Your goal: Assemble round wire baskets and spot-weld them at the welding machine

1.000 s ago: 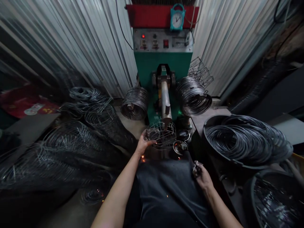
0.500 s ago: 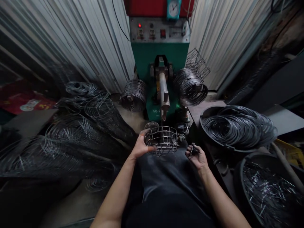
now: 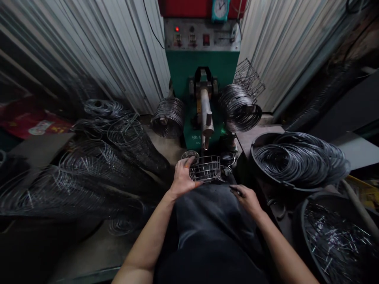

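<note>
My left hand (image 3: 182, 178) grips the left side of a round wire basket (image 3: 209, 169), its thumb along the lower edge and its fingers over the rim. The basket is in front of the welding machine's lower electrode (image 3: 206, 144), a little nearer to me. To the right of the basket, apart from it, my right hand (image 3: 248, 199) is closed, its back turned up. Small dark metal pieces (image 3: 238, 192) show between its thumb and fingers; their exact shape is too small to make out. My dark apron (image 3: 207, 217) lies below both hands.
A green machine (image 3: 204, 59) stands ahead, wire ring bundles (image 3: 168, 114) hanging on both sides. Tall wire mesh stacks (image 3: 97, 169) fill the left. To the right are a tub of wire rings (image 3: 299, 159) and a tub of short metal pieces (image 3: 334, 236).
The basket has tipped and shifted slightly away from me, with my left hand still on it. My right hand has turned from palm up to back up, fingers pointing toward the basket.
</note>
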A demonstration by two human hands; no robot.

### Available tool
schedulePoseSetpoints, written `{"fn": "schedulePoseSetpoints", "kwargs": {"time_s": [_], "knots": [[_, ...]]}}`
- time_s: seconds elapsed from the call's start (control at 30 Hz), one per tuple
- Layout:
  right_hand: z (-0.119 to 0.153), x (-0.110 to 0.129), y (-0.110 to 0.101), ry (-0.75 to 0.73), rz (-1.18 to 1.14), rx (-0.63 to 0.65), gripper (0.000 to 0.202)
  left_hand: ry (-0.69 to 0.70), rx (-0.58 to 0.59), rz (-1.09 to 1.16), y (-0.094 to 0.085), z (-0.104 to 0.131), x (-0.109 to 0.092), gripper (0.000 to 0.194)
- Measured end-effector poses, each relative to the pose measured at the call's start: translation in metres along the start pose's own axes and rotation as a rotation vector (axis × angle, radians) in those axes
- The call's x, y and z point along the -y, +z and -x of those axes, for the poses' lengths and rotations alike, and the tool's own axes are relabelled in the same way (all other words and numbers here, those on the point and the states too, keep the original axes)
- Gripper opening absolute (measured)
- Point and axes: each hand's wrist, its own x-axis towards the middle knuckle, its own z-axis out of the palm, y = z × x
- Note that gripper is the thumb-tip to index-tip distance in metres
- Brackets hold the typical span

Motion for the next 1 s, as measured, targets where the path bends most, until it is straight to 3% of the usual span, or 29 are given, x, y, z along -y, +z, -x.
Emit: {"fn": "schedulePoseSetpoints", "kwargs": {"time_s": [0.07,0.13,0.23,0.4,0.53,0.7,0.87,1.0], "knots": [[-0.023,0.034,-0.015,-0.08,0.177,0.119,0.023,0.032,0.027,-0.081,0.004,-0.003,-0.006,0.093],[-0.046,0.064,-0.021,-0.058,0.357,0.23,0.028,0.057,0.045,-0.119,0.009,-0.003,-0.012,0.092],[-0.069,0.088,-0.014,-0.004,0.45,0.274,0.023,0.093,0.056,-0.118,0.012,-0.003,-0.019,0.088],[-0.073,0.078,0.013,-0.043,0.119,0.094,0.013,0.108,0.046,-0.063,0.008,-0.002,-0.02,0.066],[-0.068,0.067,0.018,-0.23,-0.126,0.123,0.014,0.038,0.059,0.033,0.007,-0.001,-0.012,0.051],[-0.075,0.064,0.013,-0.351,-0.09,0.178,0.018,-0.025,0.044,0.146,0.01,-0.001,-0.005,0.054],[-0.078,0.061,0.019,-0.3,0.011,0.125,0.023,0.015,0.008,0.063,0.009,-0.003,-0.007,0.055],[-0.076,0.061,0.017,-0.33,0.021,0.237,0.026,0.021,0.012,0.048,0.007,-0.003,-0.005,0.055]]}}
